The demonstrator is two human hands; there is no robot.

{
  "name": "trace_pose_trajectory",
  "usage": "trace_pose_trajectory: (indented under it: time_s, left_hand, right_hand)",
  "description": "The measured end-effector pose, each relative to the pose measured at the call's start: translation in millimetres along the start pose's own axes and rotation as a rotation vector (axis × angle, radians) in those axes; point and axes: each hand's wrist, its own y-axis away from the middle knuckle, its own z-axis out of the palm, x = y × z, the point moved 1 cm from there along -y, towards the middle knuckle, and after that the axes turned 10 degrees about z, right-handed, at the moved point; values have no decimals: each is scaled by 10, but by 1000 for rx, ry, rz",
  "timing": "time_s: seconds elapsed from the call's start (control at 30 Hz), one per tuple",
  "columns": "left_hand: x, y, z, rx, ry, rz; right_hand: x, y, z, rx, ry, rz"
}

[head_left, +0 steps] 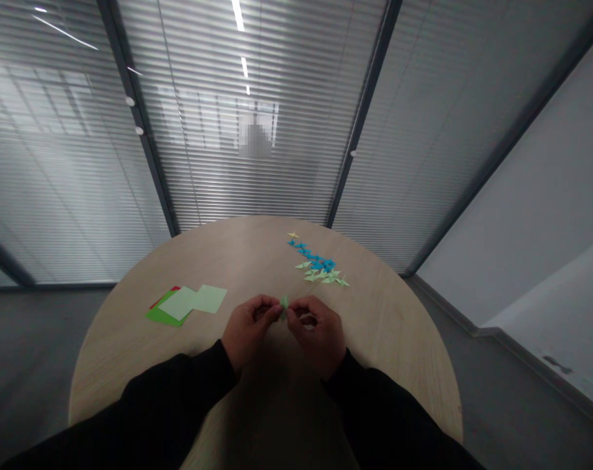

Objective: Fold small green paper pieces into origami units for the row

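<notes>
Between my two hands, over the middle of the round wooden table (374, 339), is a small pale green folded paper piece (284, 303). My left hand (250, 326) pinches its left side between thumb and forefinger. On the opposite side, the fingers of my right hand (318, 329) are closed on it too. The fingertips partly cover the paper, so its exact folded shape is hard to make out. Beyond my right hand lie several pale green folded paper pieces (325, 277) with pointed tips, touching a row of blue ones (306, 252).
A yellow folded piece (293, 234) lies at the far end of the row. To the left are flat paper squares: pale green (211, 299), bright green (164, 318) and a red edge (159, 300). Glass panels with blinds (257, 183) stand behind the table, a white wall (535, 215) right.
</notes>
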Motion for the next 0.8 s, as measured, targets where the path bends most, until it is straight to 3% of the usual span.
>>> trace_pose_trajectory:
  time_s: [0.13, 0.33, 0.47, 0.8]
  left_hand:
    - [-13, 2, -3, 3, -63, 11]
    - [-37, 14, 14, -5, -146, 57]
    - [-29, 25, 41, -46, -122, 49]
    - [40, 12, 10, -107, 35, 7]
  right_hand:
    - [29, 16, 22, -40, -59, 59]
    - [1, 20, 18, -23, 11, -20]
    - [19, 4, 18, -38, -34, 5]
    - [144, -61, 36, -214, -312, 255]
